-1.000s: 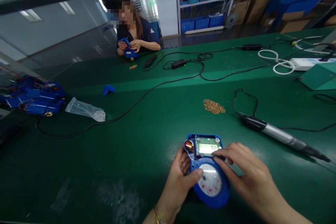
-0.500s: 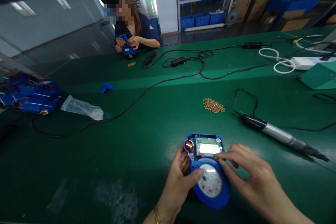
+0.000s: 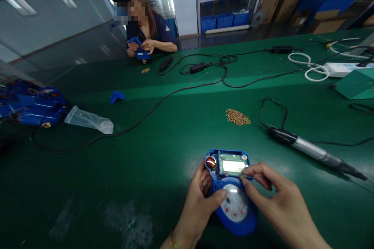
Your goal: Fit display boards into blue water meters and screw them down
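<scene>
A blue water meter [image 3: 251,214] with an uncovered electronics compartment is in front of me. My left hand [image 3: 201,198] grips it from the left side, thumb on the edge of the round clear dial [image 3: 234,202]. Above the dial sits a green circuit board [image 3: 224,156] with a pale display [image 3: 231,166], and a shiny round battery [image 3: 210,162] is at its left. My right hand [image 3: 269,186] pinches at the board's lower right corner, fingertips close together. Whatever lies between those fingertips is too small to make out.
A pile of brass screws [image 3: 238,117] lies beyond the meter. An electric screwdriver [image 3: 315,151] rests at right. A plastic bag [image 3: 89,119], more blue meters [image 3: 35,105] and a black cable [image 3: 163,101] are leftward. Across the bench, a co-worker [image 3: 150,31] handles another blue meter.
My right hand has shifted its fingertips slightly at the board's lower right corner, its thumb a little lower. The left hand keeps its hold on the meter.
</scene>
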A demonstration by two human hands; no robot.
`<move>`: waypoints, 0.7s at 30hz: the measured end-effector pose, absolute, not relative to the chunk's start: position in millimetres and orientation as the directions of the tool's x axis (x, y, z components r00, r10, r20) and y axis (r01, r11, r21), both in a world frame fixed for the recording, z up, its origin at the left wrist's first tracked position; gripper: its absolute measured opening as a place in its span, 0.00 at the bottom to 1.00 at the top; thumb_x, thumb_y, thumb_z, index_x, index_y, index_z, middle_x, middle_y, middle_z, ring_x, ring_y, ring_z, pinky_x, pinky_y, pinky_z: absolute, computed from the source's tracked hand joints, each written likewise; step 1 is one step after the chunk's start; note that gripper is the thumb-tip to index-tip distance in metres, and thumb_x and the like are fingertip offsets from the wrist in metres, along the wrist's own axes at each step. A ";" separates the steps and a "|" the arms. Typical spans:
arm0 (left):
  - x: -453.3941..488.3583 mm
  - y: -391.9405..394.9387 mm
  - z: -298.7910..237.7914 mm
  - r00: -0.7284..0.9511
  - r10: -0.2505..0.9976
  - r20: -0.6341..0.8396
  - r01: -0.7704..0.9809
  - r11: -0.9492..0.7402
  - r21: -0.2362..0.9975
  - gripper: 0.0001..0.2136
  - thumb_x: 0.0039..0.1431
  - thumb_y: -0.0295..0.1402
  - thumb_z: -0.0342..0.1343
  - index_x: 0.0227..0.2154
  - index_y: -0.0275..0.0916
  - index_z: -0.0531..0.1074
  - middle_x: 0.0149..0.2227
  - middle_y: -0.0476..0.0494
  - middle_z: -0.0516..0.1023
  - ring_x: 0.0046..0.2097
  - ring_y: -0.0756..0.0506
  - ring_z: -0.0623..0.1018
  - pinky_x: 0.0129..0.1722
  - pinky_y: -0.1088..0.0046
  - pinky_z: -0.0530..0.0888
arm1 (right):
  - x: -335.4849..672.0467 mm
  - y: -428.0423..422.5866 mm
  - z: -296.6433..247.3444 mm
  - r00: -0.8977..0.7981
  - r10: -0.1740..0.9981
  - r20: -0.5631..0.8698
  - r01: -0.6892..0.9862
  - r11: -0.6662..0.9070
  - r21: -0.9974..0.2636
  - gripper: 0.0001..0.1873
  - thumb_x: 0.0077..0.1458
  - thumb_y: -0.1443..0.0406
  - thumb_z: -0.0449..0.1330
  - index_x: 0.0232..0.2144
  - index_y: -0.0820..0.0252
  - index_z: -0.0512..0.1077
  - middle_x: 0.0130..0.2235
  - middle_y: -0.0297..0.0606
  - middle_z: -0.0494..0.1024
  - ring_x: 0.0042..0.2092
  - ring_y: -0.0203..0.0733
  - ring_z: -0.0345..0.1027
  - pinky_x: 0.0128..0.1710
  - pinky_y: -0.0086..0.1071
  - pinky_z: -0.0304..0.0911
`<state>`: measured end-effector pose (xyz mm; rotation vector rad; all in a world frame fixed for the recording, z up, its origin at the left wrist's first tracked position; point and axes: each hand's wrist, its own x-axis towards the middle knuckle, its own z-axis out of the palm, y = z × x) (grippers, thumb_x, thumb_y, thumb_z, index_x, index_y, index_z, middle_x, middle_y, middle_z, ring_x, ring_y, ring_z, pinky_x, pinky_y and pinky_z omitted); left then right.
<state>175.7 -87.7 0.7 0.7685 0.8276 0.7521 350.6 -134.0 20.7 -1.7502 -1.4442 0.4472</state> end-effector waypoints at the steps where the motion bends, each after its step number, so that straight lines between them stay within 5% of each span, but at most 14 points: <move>1: 175.7 -87.5 0.9 0.464 0.814 -0.349 -0.272 0.506 0.818 0.42 0.48 0.33 0.69 0.64 0.36 0.54 0.61 0.31 0.69 0.62 0.34 0.69 0.64 0.56 0.63 | 350.3 -134.3 20.2 0.291 0.933 0.214 0.650 -0.029 -0.759 0.03 0.58 0.63 0.59 0.32 0.55 0.72 0.22 0.26 0.64 0.24 0.35 0.60 0.25 0.28 0.56; 12: 176.7 -87.1 -0.9 0.455 0.817 -0.355 -0.265 0.505 0.821 0.41 0.47 0.35 0.70 0.63 0.37 0.58 0.61 0.31 0.68 0.63 0.32 0.68 0.65 0.54 0.61 | 364.1 -124.0 37.2 -0.071 0.897 0.436 0.814 0.305 -0.495 0.05 0.61 0.70 0.56 0.36 0.57 0.70 0.30 0.30 0.72 0.32 0.38 0.64 0.34 0.33 0.53; 21: 176.5 -86.0 -2.0 0.440 0.813 -0.381 -0.234 0.513 0.826 0.40 0.46 0.36 0.69 0.62 0.37 0.59 0.61 0.32 0.69 0.62 0.32 0.69 0.65 0.52 0.59 | 372.8 -122.6 38.4 -0.161 0.902 0.400 0.776 0.366 -0.513 0.03 0.65 0.68 0.54 0.39 0.55 0.68 0.32 0.30 0.74 0.34 0.37 0.66 0.38 0.32 0.55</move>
